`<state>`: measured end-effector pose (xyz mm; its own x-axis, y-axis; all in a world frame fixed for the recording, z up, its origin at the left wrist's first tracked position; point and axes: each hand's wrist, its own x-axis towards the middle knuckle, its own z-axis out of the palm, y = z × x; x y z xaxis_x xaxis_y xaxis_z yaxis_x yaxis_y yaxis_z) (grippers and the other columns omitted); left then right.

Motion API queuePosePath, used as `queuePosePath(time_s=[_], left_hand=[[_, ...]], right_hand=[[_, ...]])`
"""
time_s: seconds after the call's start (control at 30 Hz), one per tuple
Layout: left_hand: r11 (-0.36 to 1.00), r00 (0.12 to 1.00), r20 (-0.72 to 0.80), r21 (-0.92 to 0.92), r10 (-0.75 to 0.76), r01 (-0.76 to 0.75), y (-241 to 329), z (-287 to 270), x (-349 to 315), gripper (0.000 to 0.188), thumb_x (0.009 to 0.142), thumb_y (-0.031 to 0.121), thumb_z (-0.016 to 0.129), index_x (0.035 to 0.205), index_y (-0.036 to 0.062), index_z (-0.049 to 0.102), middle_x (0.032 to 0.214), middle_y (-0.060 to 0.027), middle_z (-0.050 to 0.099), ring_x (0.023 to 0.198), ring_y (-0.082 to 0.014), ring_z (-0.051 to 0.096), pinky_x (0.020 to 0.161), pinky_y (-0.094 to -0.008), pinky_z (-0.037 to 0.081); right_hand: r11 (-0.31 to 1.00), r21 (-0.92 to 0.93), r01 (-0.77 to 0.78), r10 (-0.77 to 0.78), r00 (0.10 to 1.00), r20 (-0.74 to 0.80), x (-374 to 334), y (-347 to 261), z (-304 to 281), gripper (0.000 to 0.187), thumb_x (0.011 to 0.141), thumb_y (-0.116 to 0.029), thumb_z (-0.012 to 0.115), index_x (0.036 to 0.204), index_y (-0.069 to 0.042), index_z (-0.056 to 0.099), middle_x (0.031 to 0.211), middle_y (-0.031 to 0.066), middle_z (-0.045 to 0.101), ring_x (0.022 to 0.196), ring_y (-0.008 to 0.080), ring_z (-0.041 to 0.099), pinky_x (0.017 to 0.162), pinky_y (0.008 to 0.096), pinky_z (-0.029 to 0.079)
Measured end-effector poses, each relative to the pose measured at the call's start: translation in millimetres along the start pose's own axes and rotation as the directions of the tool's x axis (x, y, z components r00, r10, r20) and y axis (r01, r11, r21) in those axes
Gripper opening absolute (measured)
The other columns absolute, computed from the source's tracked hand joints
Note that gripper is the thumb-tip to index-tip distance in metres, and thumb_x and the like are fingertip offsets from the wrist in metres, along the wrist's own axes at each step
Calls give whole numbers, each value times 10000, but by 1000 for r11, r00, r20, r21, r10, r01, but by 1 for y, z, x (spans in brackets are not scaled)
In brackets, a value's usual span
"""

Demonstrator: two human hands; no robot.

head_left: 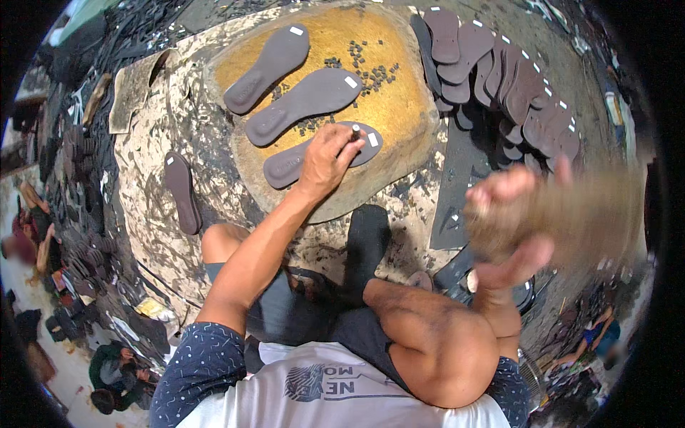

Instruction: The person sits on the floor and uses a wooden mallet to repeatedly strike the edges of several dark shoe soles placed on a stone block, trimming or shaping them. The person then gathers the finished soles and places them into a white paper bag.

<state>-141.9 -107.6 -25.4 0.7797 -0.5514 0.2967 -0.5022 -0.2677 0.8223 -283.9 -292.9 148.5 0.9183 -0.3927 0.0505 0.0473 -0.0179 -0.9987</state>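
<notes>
My left hand (pixel 330 158) is closed on a small dark punch (pixel 355 131) with a pale top, held upright on a brown shoe sole (pixel 285 169). This sole is the nearest of three on a yellowish block (pixel 403 153); the middle sole (pixel 307 105) and far sole (pixel 270 68) lie beside it, each with a white sticker. Off to the right, my right hand (pixel 519 262) grips a brown, wooden-looking mallet (pixel 585 217), raised and smeared by motion. Small dark square bits (pixel 371 77) are scattered around the soles.
A row of overlapping brown soles (pixel 531 93) lies right of the block. One more sole (pixel 183 192) rests on the stained pale sheet (pixel 150 214) at the left. Dark scraps (pixel 78 235) cover the far-left ground. Other people (pixel 118 371) sit at the lower left and right edges.
</notes>
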Motion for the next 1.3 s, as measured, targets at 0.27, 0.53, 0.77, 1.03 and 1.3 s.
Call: queuePosePath(time_s=[0.27,0.53,0.77,1.03,1.3], left_hand=[[993,999,27,112,29,-31,-24,7,3,225,884,94,707,1087,2,678,1027,-204,680,974,-409,646,843,-450,523],[855,857,-172,-296,-487,427,-43,-18,77,290,1027,290,636,1036,3,676,818,-69,717,729,-134,674,674,-277,524],[913,908,-89,-13,-408,409,-64,-15,88,295,1010,296,653,1048,11,719,821,-86,747,764,-132,706,714,-305,534],[959,956,-140,78,-259,272,-61,-13,84,237,971,258,684,1069,45,723,891,-146,733,805,-284,713,738,-381,547],[982,996,-77,184,49,-34,-66,5,71,176,894,75,692,1066,45,715,1047,-176,688,1012,-374,658,843,-442,530]], right_hand=[[746,0,-666,621,695,361,0,85,-9,480,1024,-348,616,1323,-3,469,905,104,666,768,221,690,720,360,594],[583,61,-810,766,573,291,-23,109,-3,467,1034,-385,581,1337,-51,457,837,91,645,662,177,671,570,324,572],[595,198,-779,742,627,238,-11,98,-11,467,1029,-419,586,1290,-43,487,825,82,646,668,169,667,593,319,578],[890,-2,-456,450,877,170,76,-12,-3,500,1026,-402,567,1263,33,506,855,135,659,672,185,658,617,310,561],[596,-763,-251,614,755,231,79,103,10,614,971,-436,674,1320,39,499,1131,225,693,1015,350,683,895,399,545]])
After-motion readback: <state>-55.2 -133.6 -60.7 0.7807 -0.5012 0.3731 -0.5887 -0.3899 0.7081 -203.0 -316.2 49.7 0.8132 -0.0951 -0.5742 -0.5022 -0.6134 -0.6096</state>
